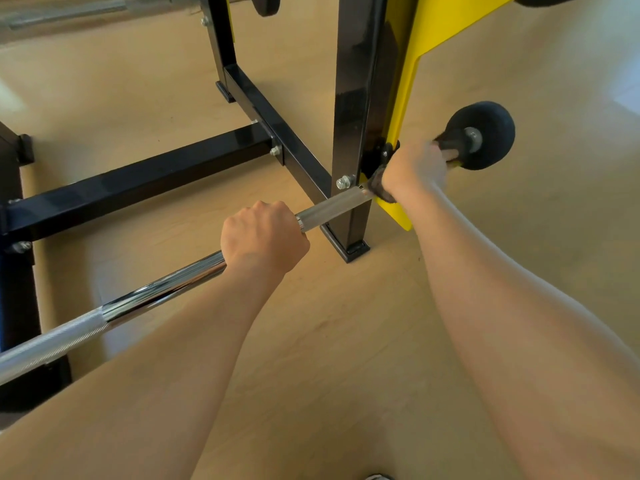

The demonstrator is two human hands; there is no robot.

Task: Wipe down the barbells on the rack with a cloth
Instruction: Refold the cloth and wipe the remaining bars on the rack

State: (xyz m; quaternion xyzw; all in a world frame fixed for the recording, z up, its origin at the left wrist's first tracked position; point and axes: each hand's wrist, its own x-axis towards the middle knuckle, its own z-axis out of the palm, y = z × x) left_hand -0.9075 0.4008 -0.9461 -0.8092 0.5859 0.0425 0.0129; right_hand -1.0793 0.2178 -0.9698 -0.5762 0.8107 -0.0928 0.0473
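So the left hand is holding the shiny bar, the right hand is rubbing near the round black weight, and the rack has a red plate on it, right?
Nearly. The plate on the rack is yellow, not red, as the head view shows. The rest holds: the left hand grips the shiny bar, and the right hand is by the round black weight, with a dark cloth under it.

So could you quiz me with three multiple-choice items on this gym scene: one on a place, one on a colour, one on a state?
1. Where is the dark cloth?
A. on the floor
B. under the right hand on the barbell
C. draped over the rack's top

2. What colour is the plate on the rack upright?
A. yellow
B. red
C. white

3. How is the left hand?
A. open and flat
B. hanging free
C. closed round the bar

Answers: 1 B, it shows beneath the right hand beside the upright. 2 A, the yellow plate is plain. 3 C, its fingers wrap the barbell.
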